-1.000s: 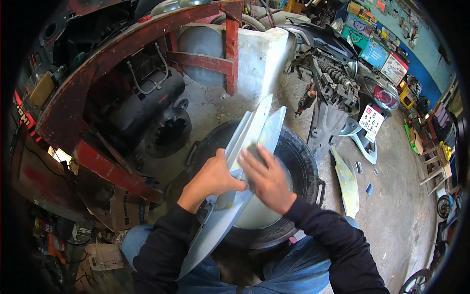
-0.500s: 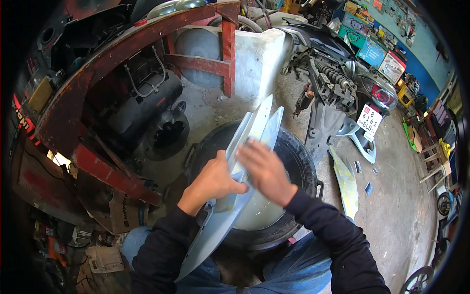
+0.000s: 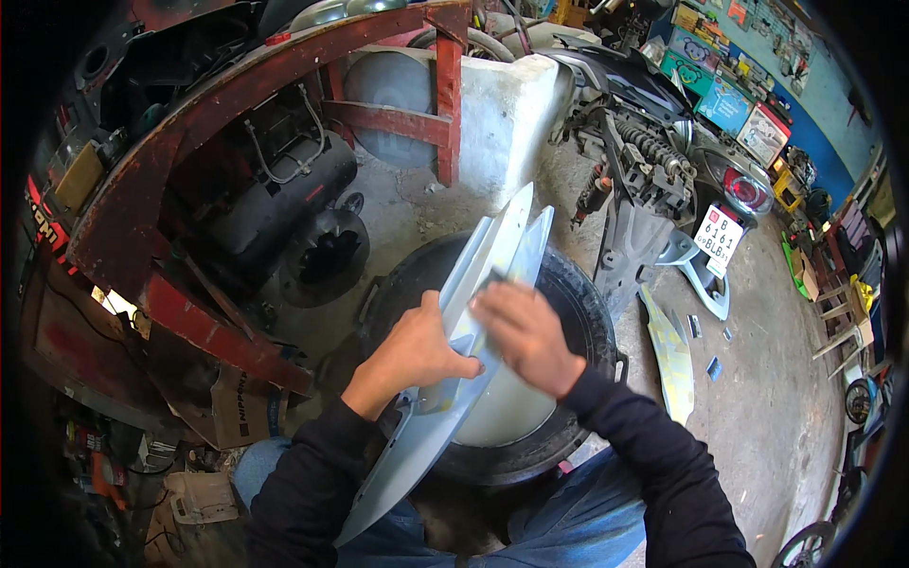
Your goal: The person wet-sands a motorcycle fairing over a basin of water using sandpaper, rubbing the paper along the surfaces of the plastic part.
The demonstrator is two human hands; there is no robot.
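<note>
My left hand (image 3: 405, 350) grips a long, pale blue-white plastic panel (image 3: 379, 492) that slants across the middle of the view, its thumb and fingers closed round the edge. My right hand (image 3: 525, 331) is pressed on the panel's face, blurred, with a small dark pad (image 3: 495, 281) under its fingertips. Beneath the panel is a round black tub (image 3: 592, 293) with cloudy pale liquid (image 3: 502, 417) in it.
A red wooden frame (image 3: 379, 123) and black cylindrical tank (image 3: 275, 199) stand left. A partly stripped motorbike (image 3: 625, 189) stands right, with a yellow-patched panel (image 3: 672, 369) and small pieces on the concrete floor. Cluttered shelves line the far right wall.
My right hand has shifted slightly up and down along the panel's face, motion-blurred, and now sits a little right of where it was. My left hand and the panel stay almost unmoved.
</note>
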